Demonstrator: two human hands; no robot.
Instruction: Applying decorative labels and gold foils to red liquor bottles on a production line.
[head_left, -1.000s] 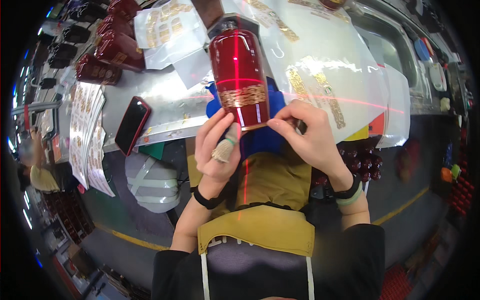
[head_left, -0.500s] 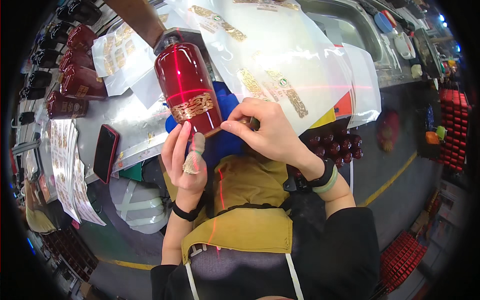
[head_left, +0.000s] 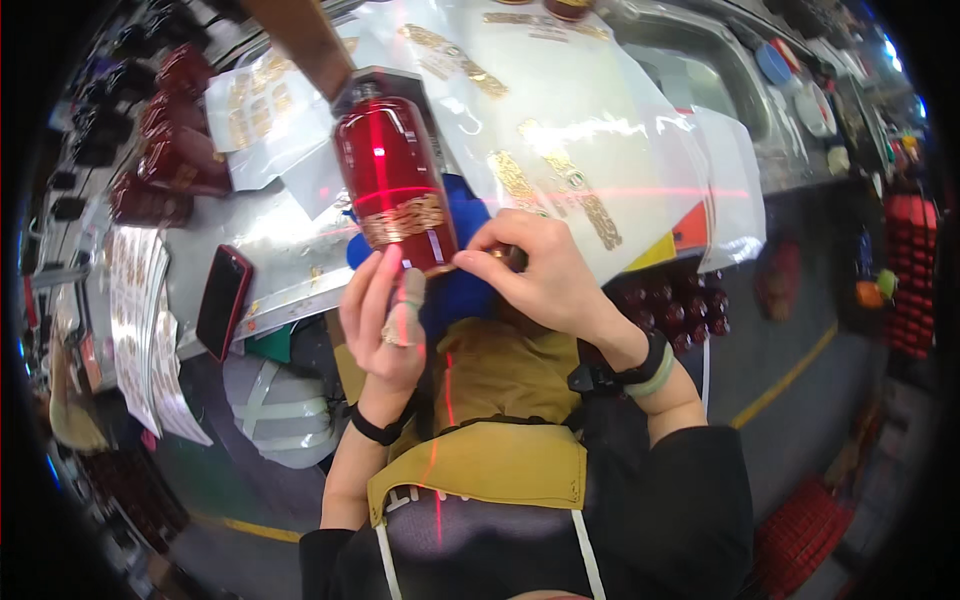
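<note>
A glossy dark red bottle (head_left: 385,150) lies tilted with its neck away from me, a gold patterned band (head_left: 405,220) around its lower part. Blue cloth (head_left: 468,205) shows under and beside it. My left hand (head_left: 385,345) has its fingers stretched out, tips touching the bottle just below the band. A pale cover (head_left: 405,320) wraps one of its digits. At the bottle's lower right corner is my right hand (head_left: 545,270), thumb and forefinger closed together. A small dark, rounded thing (head_left: 512,258) shows within its curled fingers; its kind is unclear.
Clear sheets with gold decals (head_left: 560,120) cover the bench right of the bottle. More red bottles (head_left: 180,160) stand at the left, near a phone (head_left: 223,300) and stacked decal sheets (head_left: 140,320). A metal sink (head_left: 700,70) is at the far right. A brown beam (head_left: 300,40) reaches the bottle's neck.
The view has shifted slightly, so bench and bottle appear further right and lower. Both hands stay at the bottle's lower end, with little movement against it.
</note>
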